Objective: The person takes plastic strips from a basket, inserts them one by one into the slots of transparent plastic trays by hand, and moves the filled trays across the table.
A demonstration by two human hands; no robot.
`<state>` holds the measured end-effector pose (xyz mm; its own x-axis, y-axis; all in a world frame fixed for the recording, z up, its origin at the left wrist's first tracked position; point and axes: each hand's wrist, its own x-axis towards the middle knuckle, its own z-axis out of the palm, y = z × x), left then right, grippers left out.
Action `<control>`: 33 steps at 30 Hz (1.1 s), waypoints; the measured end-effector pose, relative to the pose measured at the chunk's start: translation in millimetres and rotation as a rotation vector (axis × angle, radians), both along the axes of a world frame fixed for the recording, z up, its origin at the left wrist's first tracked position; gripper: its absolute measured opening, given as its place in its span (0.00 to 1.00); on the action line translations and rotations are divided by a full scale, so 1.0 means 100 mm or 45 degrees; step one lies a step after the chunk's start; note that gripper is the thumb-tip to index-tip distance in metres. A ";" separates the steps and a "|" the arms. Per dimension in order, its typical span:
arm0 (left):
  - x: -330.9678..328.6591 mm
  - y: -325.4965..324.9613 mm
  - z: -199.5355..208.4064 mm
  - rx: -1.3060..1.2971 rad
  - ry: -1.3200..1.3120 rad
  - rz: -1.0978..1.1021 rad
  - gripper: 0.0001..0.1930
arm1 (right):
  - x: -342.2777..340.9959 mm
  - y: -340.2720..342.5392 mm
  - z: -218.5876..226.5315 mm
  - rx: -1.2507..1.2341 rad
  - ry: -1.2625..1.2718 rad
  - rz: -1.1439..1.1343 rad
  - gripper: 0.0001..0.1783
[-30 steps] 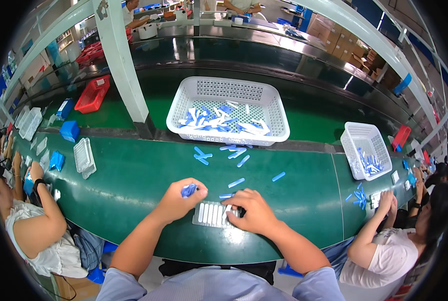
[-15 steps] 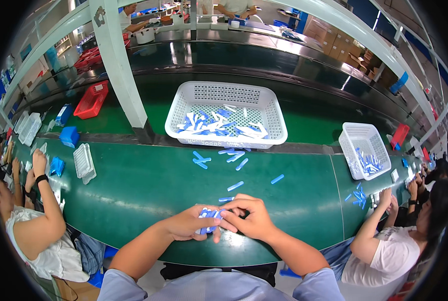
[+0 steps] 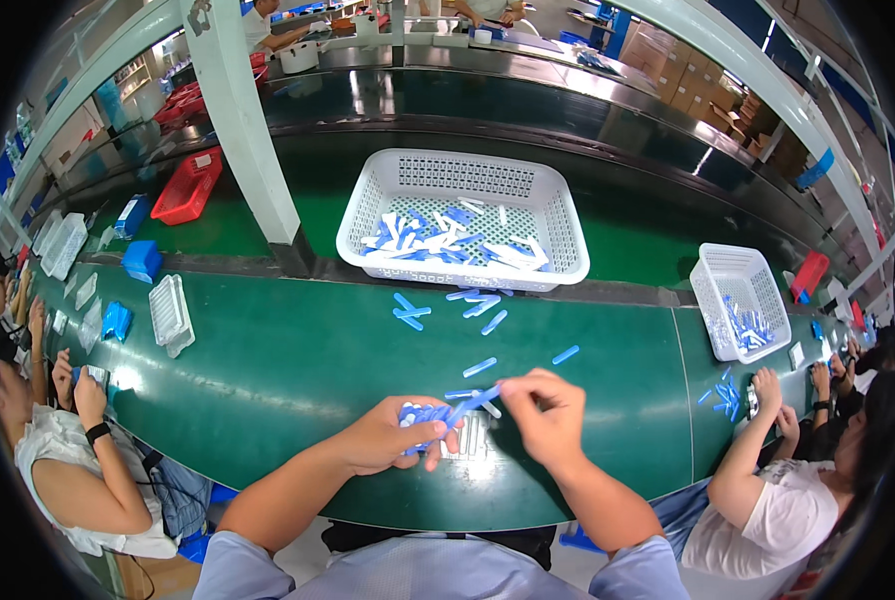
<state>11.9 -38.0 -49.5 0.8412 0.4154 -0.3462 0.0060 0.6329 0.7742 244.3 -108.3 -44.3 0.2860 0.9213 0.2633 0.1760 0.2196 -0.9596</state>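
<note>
A bunch of small blue and white plastic strips [image 3: 419,416] sits in my left hand [image 3: 372,440], whose fingers are closed around it above the near part of the green table [image 3: 307,400]. To its right, my right hand [image 3: 547,420] pinches the far end of a single blue strip [image 3: 479,400], which slants from the bunch up to the fingertips. Under and between the hands a clear ribbed tray [image 3: 472,440] lies on the table. Beyond them are several loose blue strips [image 3: 480,367]. Farther off stands a white perforated basket [image 3: 467,276] with many blue and white strips inside.
A white post [image 3: 247,140] rises left of the basket. A clear tray [image 3: 171,318], a blue packet [image 3: 117,321] and a blue box [image 3: 142,261] lie at left. A smaller white basket [image 3: 709,300] of strips stands at right. Co-workers [image 3: 72,470] sit on both sides.
My right hand has drawn away from the left toward the right, now with a blue strip stretched out from the bunch. The clear tray beneath has come into sight.
</note>
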 end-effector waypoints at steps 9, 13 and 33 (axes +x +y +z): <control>-0.08 0.06 0.06 0.198 0.058 0.170 0.16 | 0.10 -0.02 0.19 -0.247 0.449 -0.011 0.09; -0.13 0.10 0.07 0.032 -0.064 0.214 0.16 | 0.17 -0.02 0.14 -0.163 0.174 0.050 0.06; -0.08 0.07 0.13 0.292 0.159 0.141 0.15 | 0.21 -0.05 0.18 0.070 -0.769 0.939 0.23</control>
